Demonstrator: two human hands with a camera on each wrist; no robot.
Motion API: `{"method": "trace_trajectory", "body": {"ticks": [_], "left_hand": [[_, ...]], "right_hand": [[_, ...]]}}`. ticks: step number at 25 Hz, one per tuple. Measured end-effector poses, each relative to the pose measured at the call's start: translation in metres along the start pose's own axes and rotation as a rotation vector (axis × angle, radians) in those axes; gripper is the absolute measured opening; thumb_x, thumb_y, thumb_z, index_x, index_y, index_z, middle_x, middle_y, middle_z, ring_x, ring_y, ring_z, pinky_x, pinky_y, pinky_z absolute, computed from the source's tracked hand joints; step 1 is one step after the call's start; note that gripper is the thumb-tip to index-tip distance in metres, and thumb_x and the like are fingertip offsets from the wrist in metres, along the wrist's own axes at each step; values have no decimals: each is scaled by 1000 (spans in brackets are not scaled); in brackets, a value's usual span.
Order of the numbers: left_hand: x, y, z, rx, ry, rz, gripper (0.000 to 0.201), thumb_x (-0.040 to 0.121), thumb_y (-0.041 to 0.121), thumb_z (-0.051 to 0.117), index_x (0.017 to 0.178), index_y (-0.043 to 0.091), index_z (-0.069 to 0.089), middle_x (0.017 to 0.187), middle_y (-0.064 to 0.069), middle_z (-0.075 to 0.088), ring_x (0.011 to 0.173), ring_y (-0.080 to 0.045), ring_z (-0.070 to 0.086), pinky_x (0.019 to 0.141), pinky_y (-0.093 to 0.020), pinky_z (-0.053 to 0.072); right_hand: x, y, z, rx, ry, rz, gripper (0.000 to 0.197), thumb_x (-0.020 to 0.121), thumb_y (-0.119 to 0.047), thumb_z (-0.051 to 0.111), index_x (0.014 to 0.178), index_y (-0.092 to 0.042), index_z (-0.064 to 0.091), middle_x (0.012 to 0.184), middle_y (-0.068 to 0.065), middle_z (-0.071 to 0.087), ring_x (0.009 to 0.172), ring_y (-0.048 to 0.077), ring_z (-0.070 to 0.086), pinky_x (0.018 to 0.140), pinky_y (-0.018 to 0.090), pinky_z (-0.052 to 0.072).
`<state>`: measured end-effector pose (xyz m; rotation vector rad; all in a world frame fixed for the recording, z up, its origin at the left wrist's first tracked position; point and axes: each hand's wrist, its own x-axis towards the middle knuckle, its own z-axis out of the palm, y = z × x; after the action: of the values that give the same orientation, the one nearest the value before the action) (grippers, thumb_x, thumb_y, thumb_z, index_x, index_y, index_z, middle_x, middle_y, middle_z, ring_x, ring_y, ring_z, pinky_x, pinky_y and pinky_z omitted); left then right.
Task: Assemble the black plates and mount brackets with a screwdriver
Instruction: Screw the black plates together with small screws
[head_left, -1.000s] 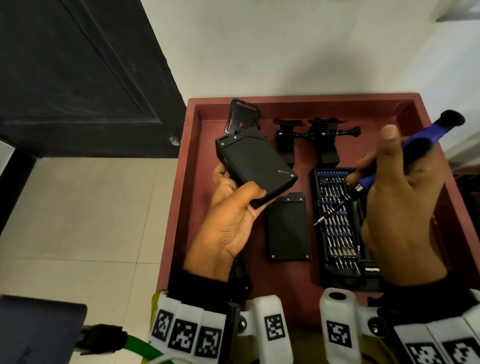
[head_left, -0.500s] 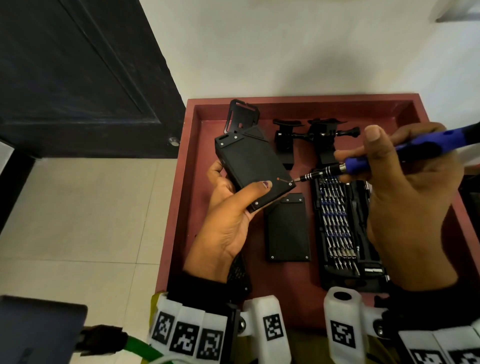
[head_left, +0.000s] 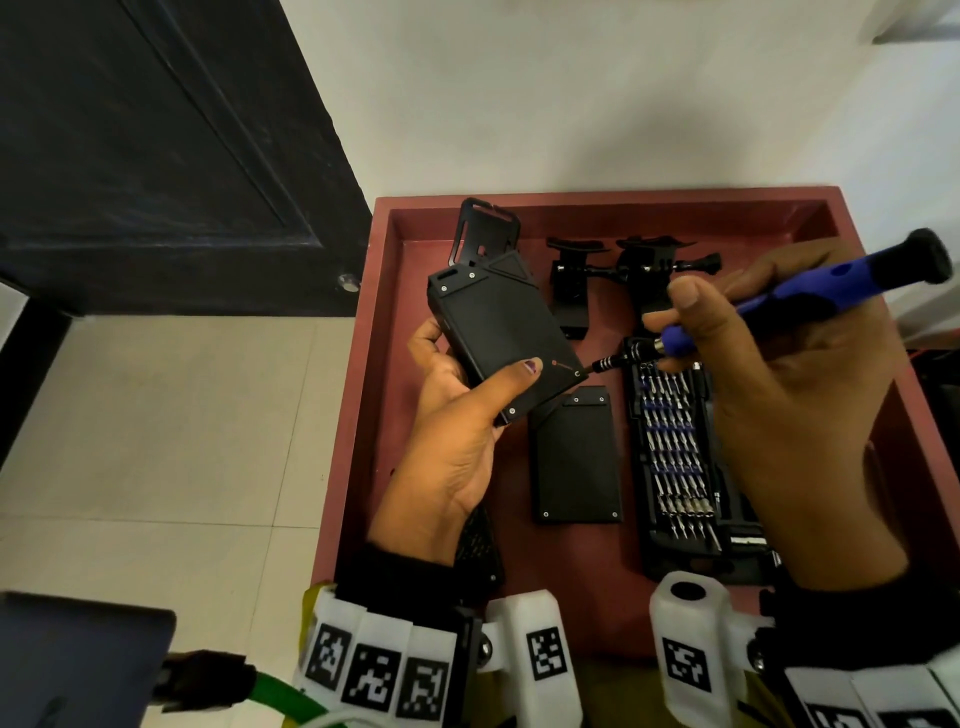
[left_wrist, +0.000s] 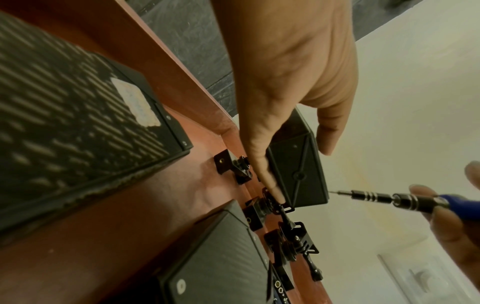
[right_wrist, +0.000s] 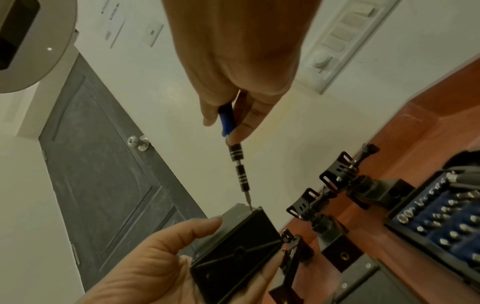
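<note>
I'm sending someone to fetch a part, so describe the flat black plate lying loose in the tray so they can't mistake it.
Start at the red tray. In its middle, a flat black plate lies just left of the open case of screwdriver bits. Unlike the thicker black box held up in the left hand, it lies flat and untouched, with a small silver screw at each corner.

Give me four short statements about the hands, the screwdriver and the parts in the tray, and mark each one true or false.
1. The left hand grips the black box above the red tray. True.
2. The right hand holds a red-handled screwdriver. False: the screwdriver has a blue handle.
3. The screwdriver's tip sits at a corner of the black box. True.
4. The bit set case lies closed. False: it lies open, its rows of bits showing.
</note>
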<state>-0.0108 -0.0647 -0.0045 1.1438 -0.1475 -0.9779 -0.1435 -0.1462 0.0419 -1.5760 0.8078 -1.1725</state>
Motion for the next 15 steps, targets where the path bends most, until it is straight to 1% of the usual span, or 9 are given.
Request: {"method": "trace_trajectory", "body": {"ticks": [2, 3, 5, 6, 8, 9, 11, 13, 15], "left_hand": [[0, 0, 0, 22, 10, 10, 58, 82, -15, 56, 109, 32, 36, 93, 10, 70, 97, -14, 65, 92, -45, 50], [0, -1, 1, 24, 15, 16, 57, 83, -14, 56, 109, 32, 36, 93, 10, 70, 95, -12, 66, 90, -45, 50], [1, -1, 1, 19, 34, 22, 54, 84, -12, 57, 110, 30, 35, 94, 8, 69, 95, -13, 66, 89, -44, 51], [1, -1, 1, 15, 45, 22, 53, 84, -11, 58, 110, 29, 34, 95, 8, 69, 96, -14, 66, 89, -44, 51], [2, -1, 1, 11, 66, 22, 52, 84, -8, 59, 111, 28, 35, 96, 7, 69, 98, -14, 66, 90, -44, 52], [2, 0, 0, 8, 74, 22, 51, 84, -7, 60, 111, 29, 35, 94, 8, 69, 96, -13, 66, 89, -43, 53], [2, 1, 0, 7, 87, 16, 52, 83, -6, 61, 113, 28, 35, 89, 10, 70, 94, -13, 67, 87, -44, 54], [2, 1, 0, 14, 100, 9, 54, 83, -5, 62, 117, 26, 34, 89, 9, 70, 98, -16, 66, 91, -47, 53], [2, 1, 0, 23, 109, 8, 55, 83, -5, 62, 119, 25, 32, 92, 7, 69, 103, -19, 64, 94, -49, 51]], "right_hand": [[-1, -3, 0, -91, -130, -46, 13, 88, -35, 62, 86, -32, 50, 72, 7, 62, 71, 28, 68, 59, 43, 57], [-1, -5, 0, -119, -197, -63, 10, 89, -34, 59, 86, -33, 50, 72, 10, 60, 70, 36, 65, 57, 51, 53], [-1, -7, -2, -117, -306, -56, 3, 89, -27, 53, 87, -27, 50, 75, 15, 58, 70, 43, 61, 56, 57, 49], [-1, -7, -3, -107, -349, -34, 1, 88, -25, 51, 88, -25, 50, 78, 12, 60, 73, 40, 63, 59, 57, 51], [1, -8, -5, -76, -419, 13, 8, 86, -20, 51, 92, -26, 50, 87, 3, 65, 86, 24, 70, 69, 48, 58], [3, -8, -7, -59, -436, 23, 14, 85, -18, 52, 96, -27, 48, 91, 1, 66, 93, 19, 69, 73, 43, 59], [6, -8, -10, -76, -439, -1, 25, 85, -17, 55, 105, -26, 44, 94, -1, 67, 96, 15, 69, 78, 34, 58], [7, -12, -12, -140, -428, -42, 27, 87, -22, 60, 105, -28, 41, 95, -5, 69, 91, 9, 69, 76, 22, 56], [6, -16, -11, -257, -377, -92, 29, 82, -40, 64, 97, -30, 42, 93, -11, 68, 81, 8, 70, 66, 22, 55]]}}
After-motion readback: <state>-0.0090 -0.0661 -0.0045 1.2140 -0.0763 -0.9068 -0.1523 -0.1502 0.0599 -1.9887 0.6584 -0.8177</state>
